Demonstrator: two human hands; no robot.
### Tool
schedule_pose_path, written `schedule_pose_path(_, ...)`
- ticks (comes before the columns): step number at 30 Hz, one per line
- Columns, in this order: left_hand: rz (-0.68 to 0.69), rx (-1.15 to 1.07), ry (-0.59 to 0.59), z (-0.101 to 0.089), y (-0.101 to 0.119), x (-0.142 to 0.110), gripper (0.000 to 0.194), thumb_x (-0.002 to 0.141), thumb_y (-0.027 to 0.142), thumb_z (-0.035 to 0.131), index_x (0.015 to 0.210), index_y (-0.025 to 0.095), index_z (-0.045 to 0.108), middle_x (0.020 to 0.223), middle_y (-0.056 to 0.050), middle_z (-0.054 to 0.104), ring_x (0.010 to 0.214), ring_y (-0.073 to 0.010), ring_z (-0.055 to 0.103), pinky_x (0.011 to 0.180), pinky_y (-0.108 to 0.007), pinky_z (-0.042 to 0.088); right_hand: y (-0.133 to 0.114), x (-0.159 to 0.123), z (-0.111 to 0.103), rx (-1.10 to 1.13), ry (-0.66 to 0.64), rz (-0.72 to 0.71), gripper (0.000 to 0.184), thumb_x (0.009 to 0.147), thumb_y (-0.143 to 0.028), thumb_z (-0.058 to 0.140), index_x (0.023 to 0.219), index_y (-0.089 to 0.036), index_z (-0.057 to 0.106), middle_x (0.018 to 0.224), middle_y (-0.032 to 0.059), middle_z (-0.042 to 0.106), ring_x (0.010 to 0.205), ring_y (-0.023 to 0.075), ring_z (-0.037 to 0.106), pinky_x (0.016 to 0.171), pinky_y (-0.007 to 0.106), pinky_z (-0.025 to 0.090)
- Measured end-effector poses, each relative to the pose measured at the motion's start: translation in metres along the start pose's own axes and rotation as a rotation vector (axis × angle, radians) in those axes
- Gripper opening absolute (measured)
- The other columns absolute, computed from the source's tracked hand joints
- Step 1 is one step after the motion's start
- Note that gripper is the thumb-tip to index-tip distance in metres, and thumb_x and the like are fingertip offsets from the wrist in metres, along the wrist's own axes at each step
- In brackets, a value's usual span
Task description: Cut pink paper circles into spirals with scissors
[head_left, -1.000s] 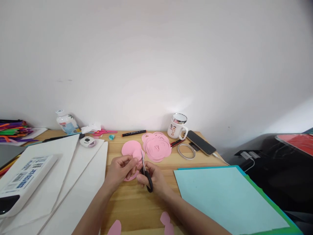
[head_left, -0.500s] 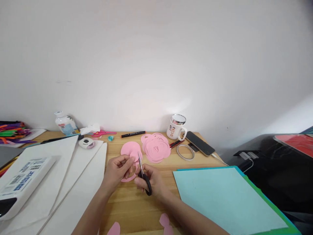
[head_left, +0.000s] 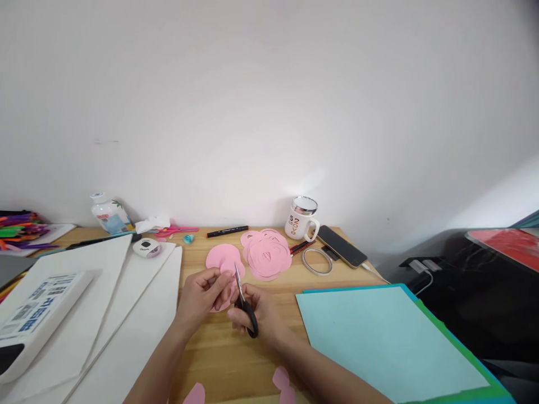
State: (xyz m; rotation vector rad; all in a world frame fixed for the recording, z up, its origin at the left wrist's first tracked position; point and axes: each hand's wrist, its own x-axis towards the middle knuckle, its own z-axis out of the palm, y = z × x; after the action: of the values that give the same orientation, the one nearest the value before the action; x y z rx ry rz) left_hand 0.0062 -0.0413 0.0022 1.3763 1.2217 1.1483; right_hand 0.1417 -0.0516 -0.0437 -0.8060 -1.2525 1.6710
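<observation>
My left hand (head_left: 208,290) pinches a piece of pink paper (head_left: 229,261) between thumb and fingers, over the wooden table. In my right hand (head_left: 256,311) is a pair of scissors (head_left: 247,314) with black handles, its blades pointing up and away from me at the paper's right side. Behind and below the held piece lie more pink paper shapes, partly hidden by my fingers. Just to the right is a pile of pink paper rounds (head_left: 267,255). Pink scraps (head_left: 284,384) lie near the front edge.
A white mug (head_left: 302,219), a phone (head_left: 342,246) and a roll of tape (head_left: 317,262) stand or lie at the back right. Light blue paper sheets (head_left: 391,336) cover the right side. White boards (head_left: 138,314) fill the left. A black marker (head_left: 227,231) lies near the wall.
The scissor blades have shifted slightly left along the pink paper, and my left hand has barely moved. The whole view has slid a little to the left.
</observation>
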Motion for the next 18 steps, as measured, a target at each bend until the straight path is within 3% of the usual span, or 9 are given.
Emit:
schedule_pose_path(8,-0.022,0.042,-0.060,-0.005,-0.004,0.001,0.036,0.074,0.042,0.059,0.051,0.016,0.050,0.038,0.006,0.045,0.033,-0.0054,0.037,0.035,-0.016,0.029,-0.013,0.001,0.001,0.065,-0.022,-0.016,0.043,0.051,-0.038,0.080,0.073,-0.020,0.048,0.057,-0.0071,0.052,0.043,0.0063,0.041,0.041,0.018,0.034)
schedule_pose_path(12,0.001,0.035,-0.020,-0.006,-0.005,0.003,0.034,0.073,0.039,0.061,0.050,0.016,0.050,0.039,0.006,0.045,0.034,-0.0053,0.037,0.035,-0.016,0.028,-0.008,0.001,0.000,0.025,-0.004,0.003,0.040,0.052,-0.039,0.079,0.069,-0.019,0.048,0.049,-0.0098,0.046,0.038,0.0045,0.036,0.038,0.017,0.030)
schedule_pose_path(18,-0.001,0.009,0.059,-0.006,-0.007,0.004,0.030,0.071,0.038,0.061,0.053,0.016,0.054,0.040,0.006,0.047,0.032,-0.0054,0.038,0.033,-0.016,0.027,-0.007,0.000,0.000,-0.003,0.008,0.028,0.040,0.055,-0.041,0.078,0.068,-0.019,0.048,0.044,-0.0093,0.047,0.036,0.0055,0.038,0.036,0.017,0.026)
